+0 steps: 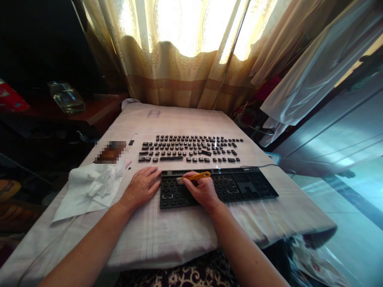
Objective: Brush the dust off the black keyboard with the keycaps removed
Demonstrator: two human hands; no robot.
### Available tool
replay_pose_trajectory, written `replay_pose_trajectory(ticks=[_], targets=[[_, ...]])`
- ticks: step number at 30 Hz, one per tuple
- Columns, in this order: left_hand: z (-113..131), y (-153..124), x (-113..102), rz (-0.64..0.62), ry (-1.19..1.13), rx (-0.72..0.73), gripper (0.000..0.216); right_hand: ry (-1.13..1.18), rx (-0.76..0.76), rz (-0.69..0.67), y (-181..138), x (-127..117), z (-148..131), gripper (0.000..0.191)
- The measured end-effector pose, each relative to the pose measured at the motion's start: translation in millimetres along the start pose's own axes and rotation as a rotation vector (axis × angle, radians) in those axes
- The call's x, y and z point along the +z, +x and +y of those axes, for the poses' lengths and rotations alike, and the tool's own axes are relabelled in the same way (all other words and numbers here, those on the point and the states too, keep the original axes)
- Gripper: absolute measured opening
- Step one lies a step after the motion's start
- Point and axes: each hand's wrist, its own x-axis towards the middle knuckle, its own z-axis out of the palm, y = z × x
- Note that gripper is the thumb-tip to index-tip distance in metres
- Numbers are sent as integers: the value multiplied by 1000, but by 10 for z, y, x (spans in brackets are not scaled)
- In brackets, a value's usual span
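Left of the left hand [143, 186], a crumpled white paper towel [89, 187] lies on the cloth-covered tabletop [167, 235]. That hand rests open and flat, fingertips against the left end of the stripped keyboard [239, 187]. The right hand [202, 190] is closed around an orange-handled brush [199, 175], whose head rests on the keyboard. Beyond both hands, loose keycaps [191, 148] lie in rows.

— How's the left hand [142, 187] set?
— Flat, palm down, fingers loosely spread and pointing forward, with the forearm stretched straight behind them.
— And the right hand [202, 190]?
— Curled, with the fingers pinched tight against the thumb and the tips turned toward the left fingers. The wrist is bent just behind. The hands are near each other, not touching.
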Motion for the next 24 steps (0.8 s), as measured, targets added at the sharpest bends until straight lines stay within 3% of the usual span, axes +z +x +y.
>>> replay_pose_trajectory(ticks=[9,18,24], targets=[[22,6,-29,2,-28,-9,41,65,-26,-63,3,-2,-31,11],[9,12,-21,-19,-16,-18,42,33,51,65,14,-22,-31,15],[12,7,-22,-12,-17,-10,42,-37,41,-34,12,-8,-42,12]])
